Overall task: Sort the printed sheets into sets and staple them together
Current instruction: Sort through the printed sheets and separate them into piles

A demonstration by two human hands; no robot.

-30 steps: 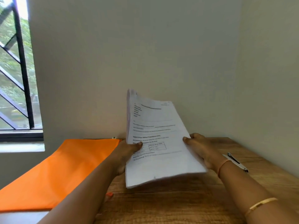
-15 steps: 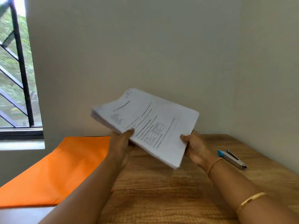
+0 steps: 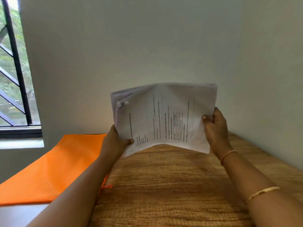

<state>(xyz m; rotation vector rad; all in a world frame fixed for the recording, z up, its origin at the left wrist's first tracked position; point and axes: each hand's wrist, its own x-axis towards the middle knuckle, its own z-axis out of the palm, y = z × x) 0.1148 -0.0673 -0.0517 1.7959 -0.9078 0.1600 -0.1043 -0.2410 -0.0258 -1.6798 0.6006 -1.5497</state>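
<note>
A left thumb point(image 3: 130, 141) presses on the printed face of a stack of printed sheets point(image 3: 164, 117) near its lower left corner, the other fingers of the left hand point(image 3: 114, 141) hidden behind the paper. On the opposite short edge the right hand point(image 3: 216, 126) curls round the stack, thumb in front and fingers behind. Gripped by both hands, the sheets hang in the air above a wooden table point(image 3: 164, 185), turned sideways so the lines of text run up and down, the lower edge bowed upward in the middle; the print is too blurred to read. A thin cord point(image 3: 228, 154) circles the right wrist and a pale bangle point(image 3: 264, 192) sits further up the forearm. An orange cloth bag point(image 3: 54, 169) lies flat on the table's left side, below a barred window point(image 3: 13, 79) in a plain wall point(image 3: 131, 46).
</note>
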